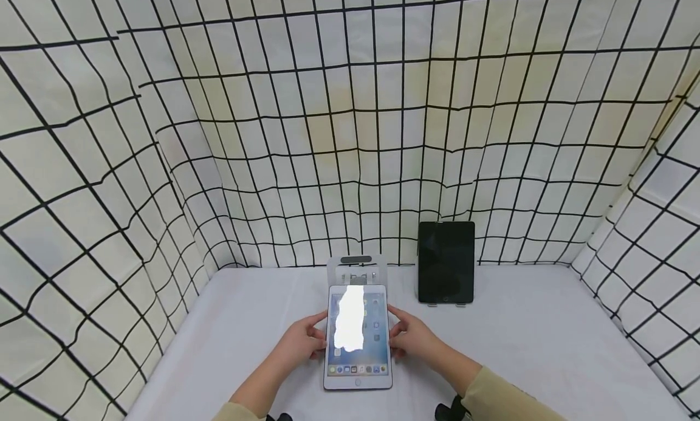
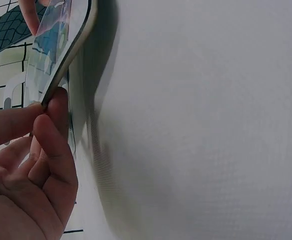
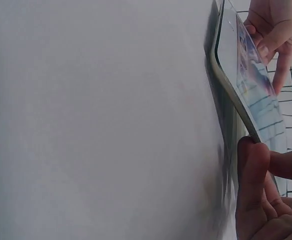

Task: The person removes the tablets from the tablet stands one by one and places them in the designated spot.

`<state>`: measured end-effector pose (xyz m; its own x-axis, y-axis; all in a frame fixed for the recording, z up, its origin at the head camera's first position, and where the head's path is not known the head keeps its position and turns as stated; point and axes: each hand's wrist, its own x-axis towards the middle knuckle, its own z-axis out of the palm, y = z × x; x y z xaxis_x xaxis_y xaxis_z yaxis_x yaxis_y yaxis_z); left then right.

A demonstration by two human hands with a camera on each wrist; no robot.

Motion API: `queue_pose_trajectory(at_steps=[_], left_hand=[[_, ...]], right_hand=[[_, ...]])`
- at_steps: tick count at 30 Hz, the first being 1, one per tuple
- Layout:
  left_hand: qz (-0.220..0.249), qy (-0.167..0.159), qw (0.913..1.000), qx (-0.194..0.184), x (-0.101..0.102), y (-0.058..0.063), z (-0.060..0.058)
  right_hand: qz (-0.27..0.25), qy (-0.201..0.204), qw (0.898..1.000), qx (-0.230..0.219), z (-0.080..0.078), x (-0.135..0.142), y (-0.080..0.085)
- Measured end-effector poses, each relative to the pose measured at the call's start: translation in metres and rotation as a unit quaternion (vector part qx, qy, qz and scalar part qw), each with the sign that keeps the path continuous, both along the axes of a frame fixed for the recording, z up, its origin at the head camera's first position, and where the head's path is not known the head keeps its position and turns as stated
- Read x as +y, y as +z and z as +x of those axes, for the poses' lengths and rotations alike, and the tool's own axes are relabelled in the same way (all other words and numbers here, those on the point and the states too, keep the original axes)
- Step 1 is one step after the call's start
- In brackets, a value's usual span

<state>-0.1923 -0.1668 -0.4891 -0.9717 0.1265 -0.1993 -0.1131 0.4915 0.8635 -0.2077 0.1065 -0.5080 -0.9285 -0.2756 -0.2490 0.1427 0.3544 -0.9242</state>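
Note:
A white-framed tablet (image 1: 374, 342) with a lit home screen stands at the middle of the white surface, and a bright glare hides part of the screen. My left hand (image 1: 303, 342) pinches its left edge between thumb and fingers. On the opposite edge, my right hand (image 1: 412, 336) grips it in the same way. Both wrist views show the tablet's (image 3: 230, 90) thin edge between fingertips, its face tilted up and its lower end close to the surface. Just behind its top rises a pale plate (image 1: 332, 269) with a dark oblong slot; the rest of the plate is hidden.
Right of the plate, a dark-screened tablet (image 1: 445, 263) leans upright on a small stand (image 1: 461, 305). White cloth walls with a black grid (image 1: 383, 166) close in the back and both sides of the white table surface (image 1: 547, 348).

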Motion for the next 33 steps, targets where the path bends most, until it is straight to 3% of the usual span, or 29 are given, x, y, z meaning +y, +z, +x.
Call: queue_pose_trajectory(at_steps=[7,13,18,33], left_hand=[[-0.026,-0.003,0.9991,-0.033,0.0,-0.002,0.002],[-0.01,-0.021,0.9987,-0.045,-0.005,-0.005,0.006],[-0.021,-0.024,0.9965,-0.077,-0.008,-0.003,0.009],[-0.045,-0.019,0.9894,-0.137,-0.008,0.001,0.009]], right_hand=[[0.015,0.015,0.999,-0.033,0.007,-0.003,0.0],[0.028,0.024,0.998,-0.056,0.012,-0.005,0.004],[0.028,0.041,0.996,-0.068,0.015,-0.007,0.005],[0.047,0.059,0.992,-0.102,0.012,-0.008,0.006]])
